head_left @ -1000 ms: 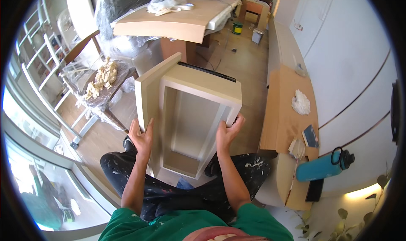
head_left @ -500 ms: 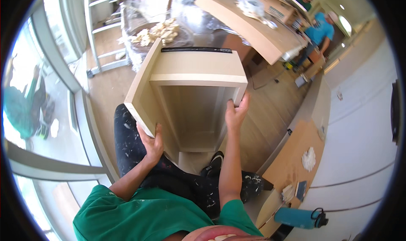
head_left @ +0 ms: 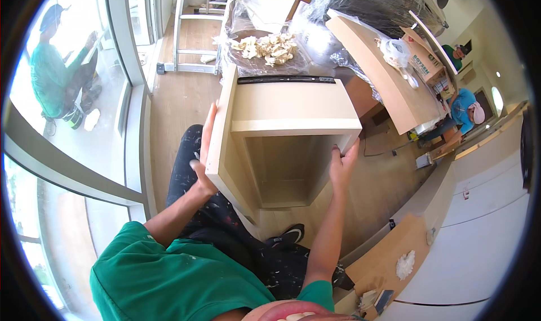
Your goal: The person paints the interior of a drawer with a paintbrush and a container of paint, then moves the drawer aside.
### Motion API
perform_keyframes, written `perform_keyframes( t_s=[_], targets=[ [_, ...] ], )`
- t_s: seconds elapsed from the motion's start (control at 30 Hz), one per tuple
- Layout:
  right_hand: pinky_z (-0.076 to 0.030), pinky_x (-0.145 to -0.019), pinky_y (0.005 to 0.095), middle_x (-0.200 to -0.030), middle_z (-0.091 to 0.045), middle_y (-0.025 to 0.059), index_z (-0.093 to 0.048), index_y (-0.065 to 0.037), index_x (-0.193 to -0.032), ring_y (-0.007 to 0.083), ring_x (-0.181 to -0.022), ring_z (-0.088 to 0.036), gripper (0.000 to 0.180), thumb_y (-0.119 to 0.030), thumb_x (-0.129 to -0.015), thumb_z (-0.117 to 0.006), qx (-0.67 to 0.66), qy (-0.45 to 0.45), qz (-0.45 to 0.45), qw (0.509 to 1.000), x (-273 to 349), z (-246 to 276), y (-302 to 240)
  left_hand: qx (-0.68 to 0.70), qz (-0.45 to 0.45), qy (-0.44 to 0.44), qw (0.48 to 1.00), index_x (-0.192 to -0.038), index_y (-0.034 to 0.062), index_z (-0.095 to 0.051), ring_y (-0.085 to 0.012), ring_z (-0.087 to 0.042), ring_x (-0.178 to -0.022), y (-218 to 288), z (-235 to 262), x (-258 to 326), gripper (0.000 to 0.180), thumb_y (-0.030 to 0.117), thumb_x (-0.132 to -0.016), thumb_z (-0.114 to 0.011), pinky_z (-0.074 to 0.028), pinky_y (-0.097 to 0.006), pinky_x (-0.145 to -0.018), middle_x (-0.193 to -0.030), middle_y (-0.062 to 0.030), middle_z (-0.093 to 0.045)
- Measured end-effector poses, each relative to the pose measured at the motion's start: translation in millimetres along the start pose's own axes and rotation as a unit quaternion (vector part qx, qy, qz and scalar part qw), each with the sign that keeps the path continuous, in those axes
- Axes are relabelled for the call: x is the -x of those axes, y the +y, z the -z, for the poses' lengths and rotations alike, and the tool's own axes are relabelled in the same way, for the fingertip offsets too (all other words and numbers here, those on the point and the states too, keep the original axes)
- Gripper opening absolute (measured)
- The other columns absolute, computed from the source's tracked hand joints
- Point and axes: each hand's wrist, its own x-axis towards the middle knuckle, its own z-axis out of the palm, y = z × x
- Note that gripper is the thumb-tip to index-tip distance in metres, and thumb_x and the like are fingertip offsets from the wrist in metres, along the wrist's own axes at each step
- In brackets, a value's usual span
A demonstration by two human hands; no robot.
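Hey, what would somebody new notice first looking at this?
The pale open-fronted wooden cabinet box at centre, gripped on its sides by the left hand and right hand. Next, plastic-wrapped furniture just beyond it, and a person in green outside the window on the left.

A pale beige open-fronted cabinet box (black strip along its far edge) is held tilted above the floor.

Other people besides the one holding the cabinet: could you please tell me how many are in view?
3: one person in green outside the window at left, one in a green top at upper right, and one in a blue top just below. Others may be hidden.
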Motion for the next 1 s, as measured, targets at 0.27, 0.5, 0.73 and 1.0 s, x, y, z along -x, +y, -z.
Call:
perform_keyframes(
  t_s=[0.27, 0.5, 0.73, 1.0],
  targets=[
    [-0.039, -0.106, 0.0385, -0.128, -0.055, 0.0198, -0.043, 0.000, -0.139, 0.0326, -0.120, -0.054, 0.052, 0.007, -0.089, -0.056, 0.043, -0.034, 0.045, 0.998, -13.7, 2.4, 10.4, -0.210, -0.180, -0.078, 0.958, -0.066, 0.0040, -0.063, -0.0418, -0.029, -0.148, 22.5, 0.8, -84.7, 0.099, 0.083, -0.090, -0.008, -0.012, -0.059, -0.121, -0.130, -0.0251, -0.062],
    [-0.045, -0.099, 0.0468, -0.116, -0.062, 0.0262, -0.058, 0.004, -0.123, 0.0449, -0.110, -0.058, 0.040, -0.013, -0.088, -0.069, 0.233, -0.066, 0.066, 0.968, 11.3, 10.4, 81.5, -0.224, -0.218, -0.060, 0.948, -0.056, 0.0085, -0.044, -0.0317, -0.065, -0.096, 23.9, 4.5, -81.4, 0.079, 0.069, -0.096, -0.014, -0.023, -0.057, -0.118, -0.080, -0.0142, -0.070],
    [-0.047, -0.096, 0.0499, -0.113, -0.064, 0.0259, -0.063, 0.003, -0.117, 0.0454, -0.109, -0.059, 0.040, -0.022, -0.087, -0.073, 0.358, -0.036, -0.097, 0.928, 168.4, 44.1, 274.0, -0.193, -0.195, -0.066, 0.959, -0.055, 0.0094, -0.044, -0.0199, -0.052, -0.064, 23.1, 10.6, -81.3, 0.080, 0.071, -0.094, -0.012, -0.030, -0.049, -0.111, -0.060, -0.0055, -0.052],
    [-0.052, -0.083, 0.0502, -0.095, -0.068, 0.0239, -0.066, 0.003, -0.110, 0.0436, -0.092, -0.066, 0.038, -0.023, -0.085, -0.075, 0.452, -0.049, -0.122, 0.882, 152.5, 69.3, 321.5, -0.159, -0.223, -0.064, 0.960, -0.054, 0.0093, -0.046, -0.0182, -0.047, -0.061, 6.1, 5.5, -102.5, 0.087, 0.076, -0.093, -0.006, -0.033, -0.044, -0.106, -0.058, -0.0036, -0.048]
  ],
)
